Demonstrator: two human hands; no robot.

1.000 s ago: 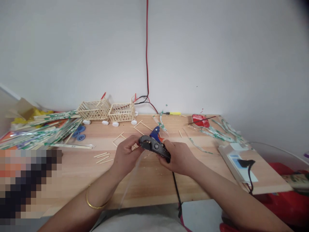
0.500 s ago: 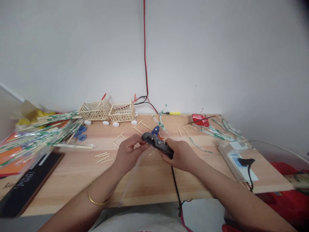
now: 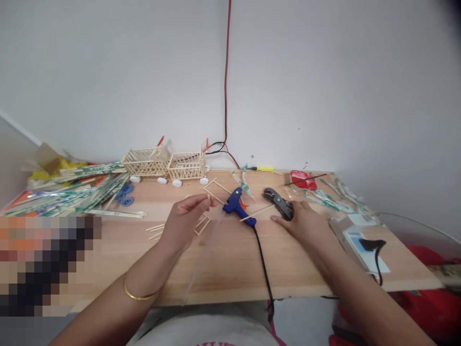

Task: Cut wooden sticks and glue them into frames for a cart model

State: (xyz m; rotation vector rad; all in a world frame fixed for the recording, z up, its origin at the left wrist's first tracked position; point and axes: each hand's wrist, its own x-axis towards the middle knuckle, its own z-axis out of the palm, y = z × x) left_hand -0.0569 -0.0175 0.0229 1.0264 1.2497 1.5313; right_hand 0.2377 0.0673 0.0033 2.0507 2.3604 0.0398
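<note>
Thumb and fingertips of my left hand are pinched together on a short wooden stick, only a small piece of which shows. At the right, my right hand rests by the handle end of a dark cutting plier lying on the table, its thumb spread away from the fingers. Between the hands lies a blue glue gun, a thin stick across its handle. Square stick frames lie beside my left hand, which partly hides them.
Two stick-built carts with white wheels stand against the wall. Wrapped sticks and blue discs are at the left. A red dish, plastic wrappers and a white power box lie right. The glue gun's cord crosses the front edge.
The cutting plier has gone from between my hands to the table at the right, with my right hand moving right alongside it. My left hand has shifted slightly left. The glue gun is now uncovered.
</note>
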